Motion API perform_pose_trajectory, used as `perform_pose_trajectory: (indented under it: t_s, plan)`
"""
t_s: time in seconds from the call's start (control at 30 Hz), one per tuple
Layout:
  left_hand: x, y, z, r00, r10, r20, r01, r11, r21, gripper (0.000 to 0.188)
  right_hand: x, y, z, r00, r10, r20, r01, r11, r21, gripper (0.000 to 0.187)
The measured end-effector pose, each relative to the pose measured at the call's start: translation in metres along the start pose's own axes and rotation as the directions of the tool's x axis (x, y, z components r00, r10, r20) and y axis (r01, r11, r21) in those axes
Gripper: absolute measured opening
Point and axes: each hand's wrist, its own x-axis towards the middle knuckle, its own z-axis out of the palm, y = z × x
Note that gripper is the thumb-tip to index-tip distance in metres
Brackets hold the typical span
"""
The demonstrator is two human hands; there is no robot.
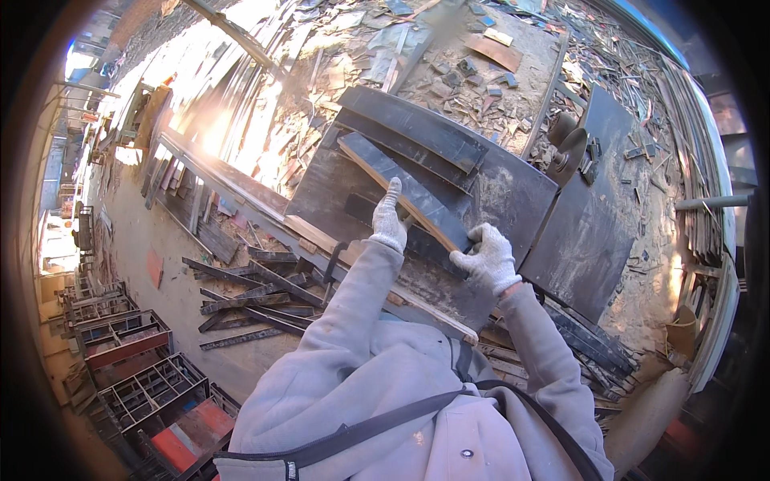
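Note:
A dark-faced plywood strip (409, 190) with a pale brown cut edge slants over the dark worktable (517, 192). My left hand (390, 223), in a white knitted glove, grips its near edge around the middle, thumb laid on the dark face. At the strip's right end, my gloved right hand (488, 258) has its fingers closed on the corner. Beyond the strip, several dark boards (413, 132) lie stacked on the table. Beneath it, part of another dark piece (365, 210) shows.
Round upright discs (568, 152) stand at the table's right, beside a second dark panel (589, 232). Wood offcuts (481, 80) and sawdust litter the far ground. Dark strips (257, 293) lie piled at lower left, near metal frames (152, 389). A pale wooden rail (377, 289) edges the table.

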Motion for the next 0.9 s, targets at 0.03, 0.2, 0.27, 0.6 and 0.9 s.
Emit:
perform_pose_trajectory:
  t_s: [0.03, 0.2, 0.27, 0.6, 0.9]
  plan:
    - [-0.008, 0.0, 0.005, 1.0, -0.013, 0.011, 0.014, 0.998, -0.054, 0.065, -0.022, -0.004, -0.012, 0.989, 0.117, 0.09, -0.131, 0.977, 0.166, 0.056]
    - [-0.052, -0.043, 0.037, 0.986, -0.159, -0.052, 0.159, 0.987, -0.001, 0.049, -0.126, 0.036, -0.035, 0.931, 0.301, 0.207, -0.352, 0.892, 0.284, 0.059]
    - [-0.085, -0.06, 0.058, 0.986, -0.159, -0.044, 0.16, 0.987, 0.01, 0.04, -0.162, 0.056, -0.033, 0.925, 0.341, 0.169, -0.38, 0.853, 0.358, 0.063]
    - [-0.19, -0.101, 0.113, 0.873, -0.011, 0.487, -0.159, 0.939, 0.305, 0.035, -0.242, 0.094, -0.045, 0.95, 0.274, -0.15, -0.24, 0.947, 0.212, 0.066]
    - [-0.247, -0.128, 0.11, 0.632, -0.082, 0.771, -0.262, 0.913, 0.312, 0.04, -0.254, 0.09, -0.047, 0.952, 0.139, -0.272, -0.096, 0.982, 0.164, 0.114]
